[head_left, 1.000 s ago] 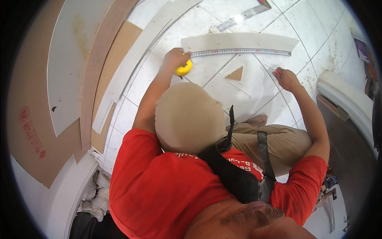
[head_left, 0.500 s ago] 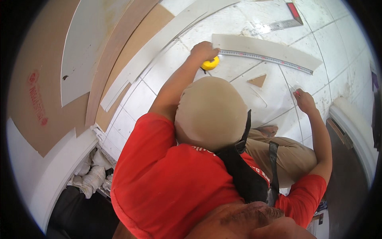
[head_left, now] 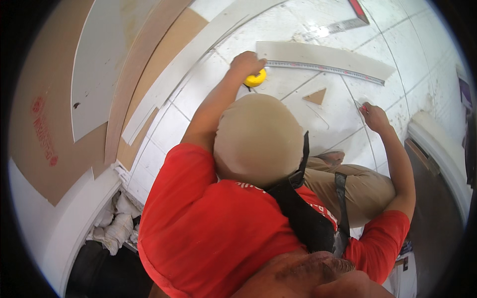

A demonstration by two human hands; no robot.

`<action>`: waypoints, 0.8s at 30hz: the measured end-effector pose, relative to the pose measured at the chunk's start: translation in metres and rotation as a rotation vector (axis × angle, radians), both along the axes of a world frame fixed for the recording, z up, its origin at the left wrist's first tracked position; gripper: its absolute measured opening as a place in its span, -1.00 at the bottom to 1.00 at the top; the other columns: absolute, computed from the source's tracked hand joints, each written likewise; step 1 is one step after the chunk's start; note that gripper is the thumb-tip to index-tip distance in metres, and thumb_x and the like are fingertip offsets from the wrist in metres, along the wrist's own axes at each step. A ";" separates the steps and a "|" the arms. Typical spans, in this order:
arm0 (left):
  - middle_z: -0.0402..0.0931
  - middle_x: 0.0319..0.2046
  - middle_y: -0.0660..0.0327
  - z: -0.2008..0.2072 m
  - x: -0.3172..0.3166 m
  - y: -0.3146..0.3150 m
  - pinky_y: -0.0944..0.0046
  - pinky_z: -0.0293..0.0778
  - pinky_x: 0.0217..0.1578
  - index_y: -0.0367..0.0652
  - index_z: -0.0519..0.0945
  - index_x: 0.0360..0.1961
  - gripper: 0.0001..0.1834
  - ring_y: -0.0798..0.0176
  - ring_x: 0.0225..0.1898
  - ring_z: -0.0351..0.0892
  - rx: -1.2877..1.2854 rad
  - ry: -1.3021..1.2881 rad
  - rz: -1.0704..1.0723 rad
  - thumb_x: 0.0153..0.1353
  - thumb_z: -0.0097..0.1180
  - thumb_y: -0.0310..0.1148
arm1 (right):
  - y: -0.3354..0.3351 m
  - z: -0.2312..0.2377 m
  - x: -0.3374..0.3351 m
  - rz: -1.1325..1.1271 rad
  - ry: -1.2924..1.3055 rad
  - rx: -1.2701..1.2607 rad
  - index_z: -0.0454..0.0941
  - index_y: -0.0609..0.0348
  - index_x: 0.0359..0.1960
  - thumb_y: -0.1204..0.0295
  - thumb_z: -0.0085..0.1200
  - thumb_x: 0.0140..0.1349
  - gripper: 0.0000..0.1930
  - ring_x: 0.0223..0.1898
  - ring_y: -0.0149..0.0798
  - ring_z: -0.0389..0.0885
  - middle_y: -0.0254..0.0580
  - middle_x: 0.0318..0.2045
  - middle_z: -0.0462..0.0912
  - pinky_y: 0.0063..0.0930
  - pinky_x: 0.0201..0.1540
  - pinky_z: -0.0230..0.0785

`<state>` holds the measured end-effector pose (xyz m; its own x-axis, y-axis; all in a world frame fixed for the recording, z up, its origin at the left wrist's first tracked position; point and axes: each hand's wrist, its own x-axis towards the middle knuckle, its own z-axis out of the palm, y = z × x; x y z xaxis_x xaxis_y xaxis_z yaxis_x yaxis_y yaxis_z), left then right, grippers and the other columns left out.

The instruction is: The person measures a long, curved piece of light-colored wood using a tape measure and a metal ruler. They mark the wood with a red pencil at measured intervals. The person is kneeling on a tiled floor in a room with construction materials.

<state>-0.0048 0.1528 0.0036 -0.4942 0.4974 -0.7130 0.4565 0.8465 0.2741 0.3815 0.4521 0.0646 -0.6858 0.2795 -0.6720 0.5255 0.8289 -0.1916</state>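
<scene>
A yellow tape measure (head_left: pixel 256 78) rests on the tiled floor beyond my raised knee. My left hand (head_left: pixel 246 63) is closed at the case's mouth, its fingertips at the start of the pulled-out blade (head_left: pixel 323 68). That blade runs rightward along the near edge of a pale grey board strip (head_left: pixel 318 53), lying flat. Nearer me and to the right, my right hand (head_left: pixel 375 119) pinches a small pink-tipped thing (head_left: pixel 364 107); its kind is hidden by the fingers. It is apart from the strip and the blade.
A brown triangular offcut (head_left: pixel 315 96) lies between my hands. Farther off is a try square (head_left: pixel 343 25) with a red handle. Long boards (head_left: pixel 144 74) and sheets lean or lie at left. A white door frame (head_left: pixel 437 144) stands at right, white sacks (head_left: pixel 117 231) at lower left.
The whole view has shifted slightly, so the floor and strip appear a little farther left and up. Both hands keep their places relative to the tape and strip.
</scene>
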 end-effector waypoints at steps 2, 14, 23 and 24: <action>0.63 -0.07 -0.01 -0.006 -0.001 -0.003 0.06 0.46 0.06 -0.22 0.64 -0.06 -0.37 -0.03 0.02 0.60 0.014 0.039 -0.022 0.17 0.03 0.16 | 0.000 0.000 0.002 0.005 -0.001 0.016 0.49 0.25 -0.25 0.23 -0.07 0.38 -0.71 -0.31 0.21 0.61 0.16 -0.44 0.63 0.02 -0.20 0.42; 0.54 0.12 0.06 -0.005 0.000 0.003 0.13 0.42 0.15 -0.16 0.49 0.21 -0.22 0.05 0.16 0.52 -0.090 -0.015 0.052 0.17 0.04 0.24 | -0.003 -0.006 0.005 -0.007 -0.060 0.045 0.47 0.26 -0.19 0.26 -0.14 0.41 -0.72 -0.23 0.17 0.62 0.17 -0.34 0.64 -0.01 -0.13 0.43; 0.60 0.02 0.03 -0.003 0.001 0.000 0.10 0.46 0.08 -0.19 0.59 0.06 -0.31 0.01 0.07 0.57 -0.057 0.005 0.055 0.15 0.05 0.19 | -0.002 -0.008 0.010 -0.013 0.046 0.011 0.47 0.26 -0.19 0.27 -0.10 0.41 -0.74 -0.32 0.25 0.60 0.23 -0.45 0.61 0.04 -0.24 0.39; 0.60 0.02 0.03 -0.002 0.001 0.002 0.10 0.47 0.08 -0.19 0.59 0.05 -0.32 0.01 0.06 0.58 -0.061 -0.005 0.064 0.15 0.06 0.19 | 0.000 -0.009 0.011 -0.011 0.056 0.006 0.47 0.26 -0.19 0.27 -0.10 0.41 -0.74 -0.32 0.25 0.60 0.23 -0.46 0.61 0.04 -0.24 0.39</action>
<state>-0.0040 0.1544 0.0019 -0.5198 0.4201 -0.7438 0.3994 0.8892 0.2231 0.3926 0.4519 0.0558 -0.7191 0.2907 -0.6312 0.5229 0.8246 -0.2160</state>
